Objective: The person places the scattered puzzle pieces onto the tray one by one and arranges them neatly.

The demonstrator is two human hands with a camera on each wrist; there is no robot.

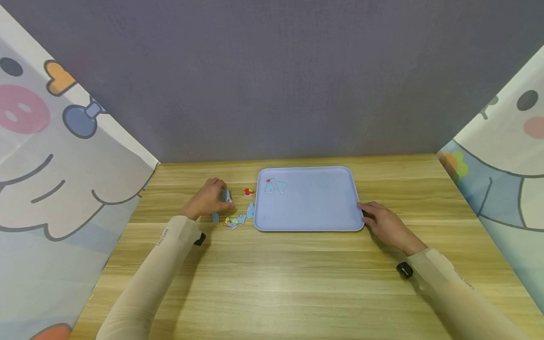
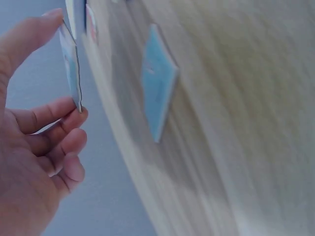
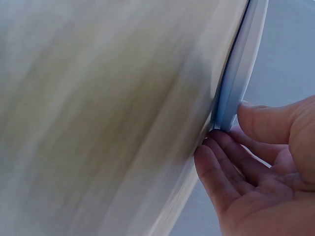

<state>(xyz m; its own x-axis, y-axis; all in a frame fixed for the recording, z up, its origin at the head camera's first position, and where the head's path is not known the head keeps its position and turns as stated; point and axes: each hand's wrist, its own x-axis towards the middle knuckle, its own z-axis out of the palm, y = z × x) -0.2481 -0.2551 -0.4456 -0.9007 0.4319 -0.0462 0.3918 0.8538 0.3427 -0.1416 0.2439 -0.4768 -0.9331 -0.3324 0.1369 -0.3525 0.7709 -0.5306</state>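
My left hand (image 1: 208,198) pinches a light-blue cardboard puzzle piece (image 2: 72,69) by its edges, between thumb and fingertips, raised above the table left of the tray. On the wood below that hand lies another blue piece (image 2: 158,83). Two pieces lie side by side in the upper left of the pale blue tray (image 1: 314,200): one blue with a bit of red (image 1: 269,186) and one plain blue wedge (image 1: 281,187). At the tray's right side, my right hand (image 1: 384,227) grips the rim, its thumb against the outer edge and its fingertips low by the tabletop.
Between the left hand and the tray are a red piece (image 1: 248,191), a blue piece (image 1: 250,210) touching or close to the rim, and several overlapping yellow and blue pieces (image 1: 231,221). A grey wall (image 1: 297,85) stands behind the wooden table (image 1: 289,283); printed cloths flank it.
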